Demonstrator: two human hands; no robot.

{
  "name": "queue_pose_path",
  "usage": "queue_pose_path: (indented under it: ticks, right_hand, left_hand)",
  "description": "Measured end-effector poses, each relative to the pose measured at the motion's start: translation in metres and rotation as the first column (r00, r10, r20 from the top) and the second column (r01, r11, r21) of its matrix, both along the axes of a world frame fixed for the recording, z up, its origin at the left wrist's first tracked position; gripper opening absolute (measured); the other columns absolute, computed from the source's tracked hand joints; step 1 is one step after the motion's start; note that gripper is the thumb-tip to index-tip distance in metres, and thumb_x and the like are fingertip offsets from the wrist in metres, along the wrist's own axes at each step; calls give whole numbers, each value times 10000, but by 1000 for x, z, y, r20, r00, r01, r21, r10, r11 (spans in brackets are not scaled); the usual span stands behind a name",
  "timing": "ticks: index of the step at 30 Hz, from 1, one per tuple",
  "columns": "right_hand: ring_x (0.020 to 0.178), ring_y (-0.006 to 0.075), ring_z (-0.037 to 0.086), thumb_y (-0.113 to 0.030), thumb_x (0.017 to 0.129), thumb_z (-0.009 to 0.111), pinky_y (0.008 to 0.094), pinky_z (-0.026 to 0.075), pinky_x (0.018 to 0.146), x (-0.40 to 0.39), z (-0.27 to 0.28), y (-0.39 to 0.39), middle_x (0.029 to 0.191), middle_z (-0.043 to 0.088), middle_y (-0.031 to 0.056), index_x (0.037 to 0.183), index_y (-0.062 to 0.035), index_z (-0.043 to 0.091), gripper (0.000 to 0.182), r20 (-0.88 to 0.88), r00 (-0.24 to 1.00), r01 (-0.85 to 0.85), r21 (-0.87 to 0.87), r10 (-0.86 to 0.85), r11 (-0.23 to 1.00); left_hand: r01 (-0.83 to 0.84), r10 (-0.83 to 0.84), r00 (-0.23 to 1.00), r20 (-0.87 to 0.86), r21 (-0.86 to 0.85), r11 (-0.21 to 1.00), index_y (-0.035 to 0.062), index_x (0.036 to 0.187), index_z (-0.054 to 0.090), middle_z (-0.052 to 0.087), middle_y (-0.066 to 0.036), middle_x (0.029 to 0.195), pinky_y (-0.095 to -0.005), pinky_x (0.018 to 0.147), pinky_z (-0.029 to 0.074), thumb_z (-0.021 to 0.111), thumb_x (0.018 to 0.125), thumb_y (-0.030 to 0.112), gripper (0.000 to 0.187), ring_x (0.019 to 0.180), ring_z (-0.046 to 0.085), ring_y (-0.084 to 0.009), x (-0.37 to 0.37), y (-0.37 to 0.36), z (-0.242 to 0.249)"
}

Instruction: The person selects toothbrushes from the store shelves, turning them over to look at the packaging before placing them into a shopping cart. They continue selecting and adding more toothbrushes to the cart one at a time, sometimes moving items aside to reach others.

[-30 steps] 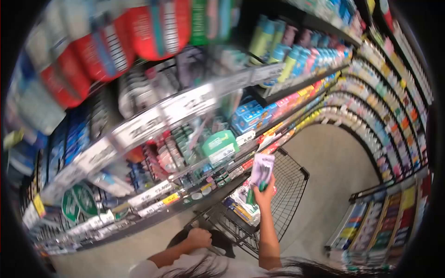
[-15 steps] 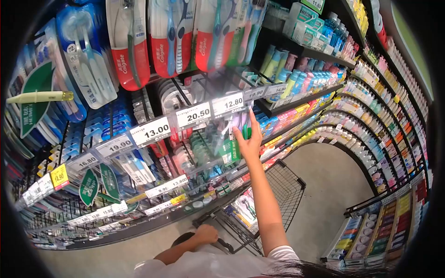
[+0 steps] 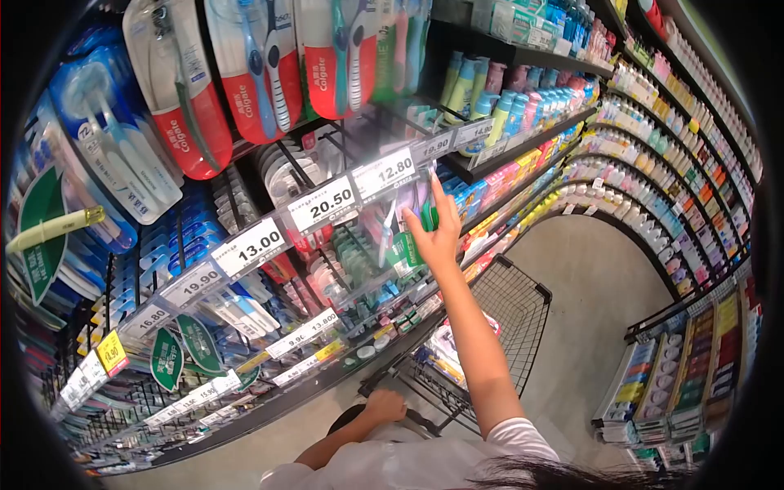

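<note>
Toothbrush packs [image 3: 253, 82] hang over jutting price rails [image 3: 249, 247] at left; the left hand [image 3: 385, 406] curls near the cart handle [image 3: 420, 421], its grip unclear; a purple-and-green pack [image 3: 427, 214] sits beneath the rails, at the right hand's [image 3: 442, 238] parted thumb and fingers, any clamping unclear; rightward, the wire cart [image 3: 527, 314], open floor [image 3: 588, 282], curved shelves [image 3: 653, 155] bounding it

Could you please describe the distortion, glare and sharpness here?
Head view: fisheye distortion bows the shelves at right, with black corners; head view: pale glare shows above the 12.80 tag; head view: the 13.00 tag reads crisply and the right hand looks fairly sharp.
</note>
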State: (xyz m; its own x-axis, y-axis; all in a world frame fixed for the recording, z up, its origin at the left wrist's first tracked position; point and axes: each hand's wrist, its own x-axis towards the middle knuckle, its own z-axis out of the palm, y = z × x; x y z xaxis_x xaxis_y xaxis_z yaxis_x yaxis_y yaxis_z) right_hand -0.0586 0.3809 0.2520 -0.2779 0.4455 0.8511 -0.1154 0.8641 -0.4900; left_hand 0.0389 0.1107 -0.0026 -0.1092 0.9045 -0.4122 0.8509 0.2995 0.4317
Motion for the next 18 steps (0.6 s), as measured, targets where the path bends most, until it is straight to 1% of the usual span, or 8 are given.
queue_pose_path:
  ticks: [3, 4, 7, 10, 13, 16, 18]
  right_hand:
    - [668, 231, 458, -167, 728, 718, 321, 401, 607, -6, 7, 5, 790, 458, 114, 1312, -48, 462, 649, 58, 998, -5, -22, 6, 1000]
    - [666, 240, 465, -184, 731, 717, 325, 401, 601, -12, 8, 9, 789, 455, 116, 1316, -47, 455, 656, 22, 999, -22, -25, 22, 999]
    - [731, 226, 507, -157, 724, 715, 315, 417, 646, -16, 2, 20, 842, 517, 134, 1307, 4, 439, 665, 61, 998, -9, -19, 10, 1000]
    - [753, 240, 520, -148, 722, 714, 320, 430, 684, -16, -5, 18, 864, 536, 145, 1304, 14, 437, 665, 102, 994, -26, -66, 33, 997]
    - [815, 280, 559, -136, 721, 709, 336, 444, 741, -21, -6, 16, 931, 571, 176, 1287, 24, 454, 641, 31, 996, -85, -109, 89, 990]
    - [910, 312, 582, -116, 719, 689, 349, 448, 799, -32, -13, 19, 1023, 587, 208, 1240, 35, 493, 577, -58, 981, -189, -136, 183, 972]
    - [879, 318, 590, -161, 719, 700, 351, 455, 775, -37, -11, 18, 980, 593, 206, 1196, 34, 518, 547, 1, 989, -146, -163, 149, 976]
  left_hand:
    - [15, -16, 1000, 9, 27, 1000, 43, 722, 682, 658, -173, 748, -453, 661, 523, 519, 745, 299, 305, 710, 648, -348, -3, 2, 2]
    - [20, -21, 1000, 16, 36, 999, 46, 720, 681, 657, -172, 744, -453, 660, 523, 519, 744, 298, 301, 707, 648, -349, -4, 2, 2]
    - [31, -31, 999, 9, 32, 999, 48, 722, 681, 656, -169, 742, -458, 659, 523, 518, 742, 292, 294, 708, 646, -351, -4, 2, 1]
    - [29, -29, 1000, 8, 18, 999, 48, 734, 681, 659, -166, 759, -462, 663, 523, 519, 739, 290, 291, 712, 645, -356, -4, 3, 3]
    - [2, -2, 1000, 2, 12, 1000, 49, 746, 683, 660, -165, 768, -464, 663, 522, 521, 739, 292, 292, 710, 644, -359, -3, 2, -2]
    - [17, -18, 1000, 17, 14, 1000, 50, 751, 683, 659, -167, 770, -462, 668, 522, 518, 745, 298, 298, 713, 645, -352, -5, 2, -2]
    - [42, -41, 999, -16, 55, 998, 57, 719, 678, 660, -142, 736, -454, 621, 525, 501, 745, 302, 303, 679, 646, -323, -5, 1, -5]
